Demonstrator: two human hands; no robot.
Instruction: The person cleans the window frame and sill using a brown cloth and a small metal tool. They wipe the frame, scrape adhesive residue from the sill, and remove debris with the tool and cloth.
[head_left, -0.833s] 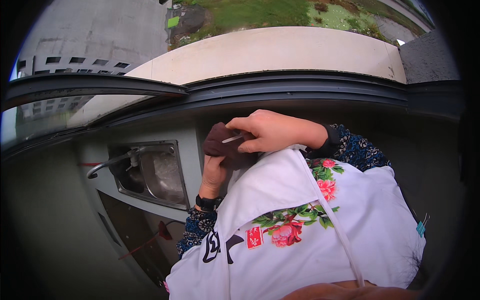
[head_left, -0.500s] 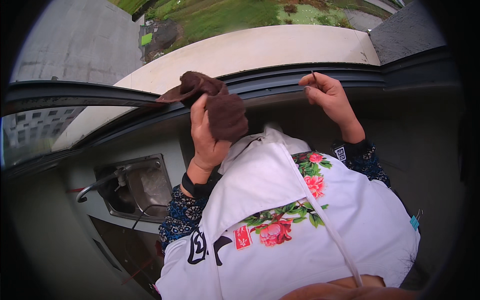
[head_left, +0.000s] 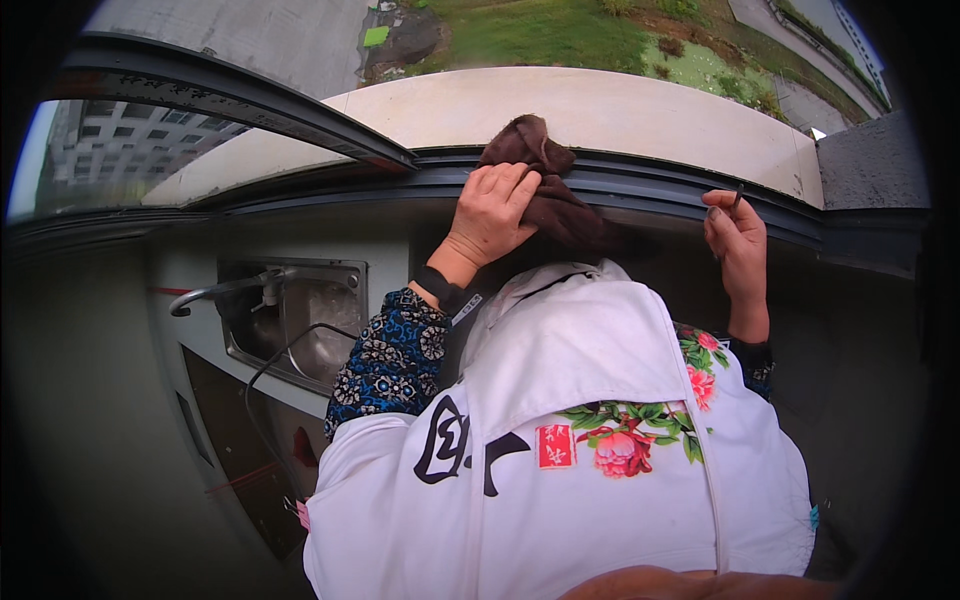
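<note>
My left hand (head_left: pixel 488 212) is closed on a dark brown cloth (head_left: pixel 562 212). Part of the cloth lies bunched over the dark grey window track (head_left: pixel 650 198), and the rest hangs down on the inner side. To the right, my right hand (head_left: pixel 743 250) is raised beside the same track, its fingers pinched together. A thin dark stick-like piece (head_left: pixel 738 195) pokes up from between them; its kind is too small to make out.
A dark-framed window sash (head_left: pixel 250 105) stands at the left of the track. Beyond the track runs a pale outer ledge (head_left: pixel 600 100), with grass far below. A steel sink (head_left: pixel 320 305) with a curved tap (head_left: pixel 215 292) is set in the counter at left.
My left hand has brought the cloth down to the right, onto the window track. The right hand still pinches the thin piece. The whole view has shifted, too.
</note>
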